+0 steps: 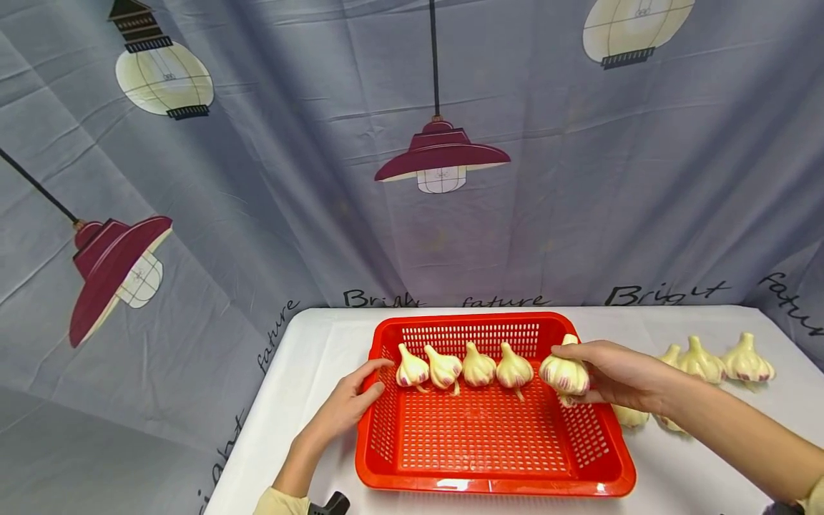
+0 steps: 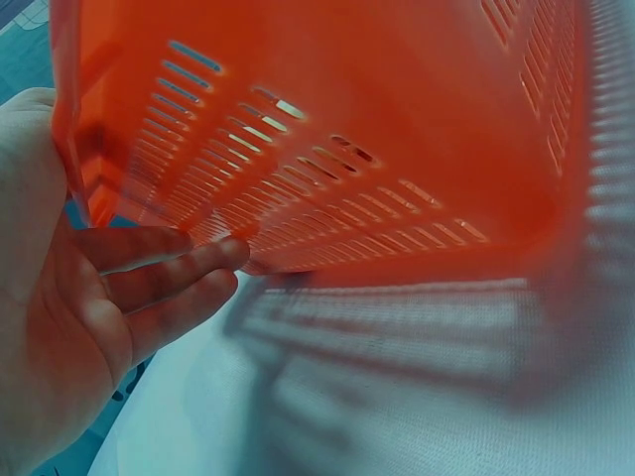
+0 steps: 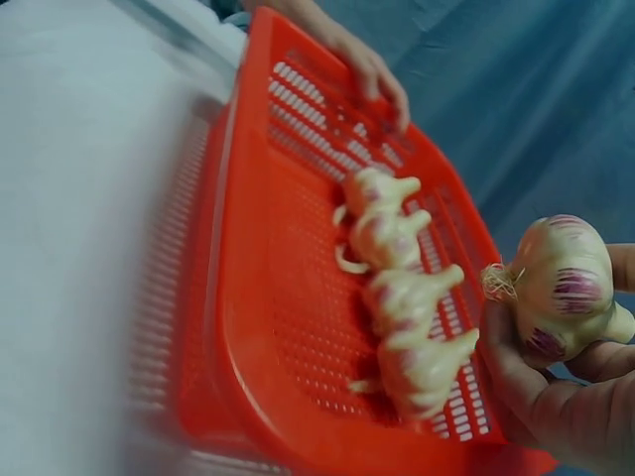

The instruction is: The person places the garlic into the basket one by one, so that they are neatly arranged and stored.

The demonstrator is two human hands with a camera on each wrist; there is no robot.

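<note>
Right hand [image 1: 616, 372] grips garlic bulb [image 1: 563, 375], lower right; left hand [image 1: 347, 400], fingers relaxed, touches slotted red basket [image 1: 496, 485]; set bulb down gently

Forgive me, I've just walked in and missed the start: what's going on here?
A person's right-hand grip holds one garlic bulb at the right end of a red basket, and their left-hand grip rests on its left rim. Four more bulbs sit in a row inside, and further bulbs are on the white table to the right.
</note>
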